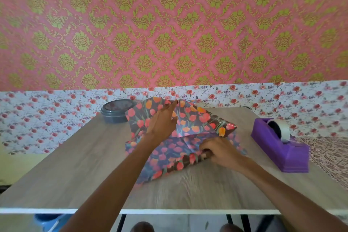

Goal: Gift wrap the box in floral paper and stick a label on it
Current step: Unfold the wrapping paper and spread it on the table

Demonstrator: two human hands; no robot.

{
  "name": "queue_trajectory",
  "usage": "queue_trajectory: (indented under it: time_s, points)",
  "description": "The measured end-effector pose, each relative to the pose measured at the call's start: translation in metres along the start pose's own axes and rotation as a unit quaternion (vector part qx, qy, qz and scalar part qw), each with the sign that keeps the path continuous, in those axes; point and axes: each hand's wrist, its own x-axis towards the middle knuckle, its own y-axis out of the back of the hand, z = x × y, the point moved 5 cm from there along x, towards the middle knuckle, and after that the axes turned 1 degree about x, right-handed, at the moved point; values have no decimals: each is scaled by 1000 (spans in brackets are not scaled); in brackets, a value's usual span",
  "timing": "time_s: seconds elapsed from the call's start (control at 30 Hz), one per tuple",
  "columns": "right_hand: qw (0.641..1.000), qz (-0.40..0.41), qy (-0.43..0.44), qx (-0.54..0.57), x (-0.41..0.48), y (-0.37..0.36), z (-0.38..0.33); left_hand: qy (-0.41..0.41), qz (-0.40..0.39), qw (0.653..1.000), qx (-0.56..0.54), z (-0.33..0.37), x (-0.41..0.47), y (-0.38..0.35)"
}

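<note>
Wood-grain table, with floral paper lying around the middle and reaching toward the far edge, rumpled and humped over a bulk. Box fully covered beneath it, not seen directly. Left hand laid on top of the paper, fingers stretched out straight, tips touching the raised far flap. Right hand curled at the paper's near side, pinching a rolled fold. Purple tape dispenser near the right edge, apart from the paper, a roll of clear tape seated in it. Grey round tub with lid at the far edge, left of the paper, its right side overlapped by a paper corner.
</note>
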Motion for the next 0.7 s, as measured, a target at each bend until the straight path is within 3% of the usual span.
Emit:
queue_trajectory:
  time_s: [0.2, 0.33, 0.43, 0.5, 0.57, 0.63, 0.7]
  points:
    - [962, -49, -8, 267, -11, 36, -18, -4, 15, 1000, -19, 2, 9, 7]
    - [943, -251, 52, 213, -16, 42, -49, -12, -37, 999, -12, 10, 6, 9]
    - [876, -414, 39, 244, -29, 44, -59, -15, -70, 997, -5, 11, 2, 12]
    - [820, -457, 25, 344, -35, 49, -64, -8, -54, 998, -26, 12, 2, 20]
    - [826, -397, -3, 400, -27, 47, -57, 13, -23, 999, -24, 16, 5, 31]
    - [896, -243, -45, 368, -10, 37, -38, 35, 2, 999, -15, 20, 13, 40]
    - [969, -100, -45, 220, 2, 26, -16, 32, -4, 999, -39, 22, 24, 36]
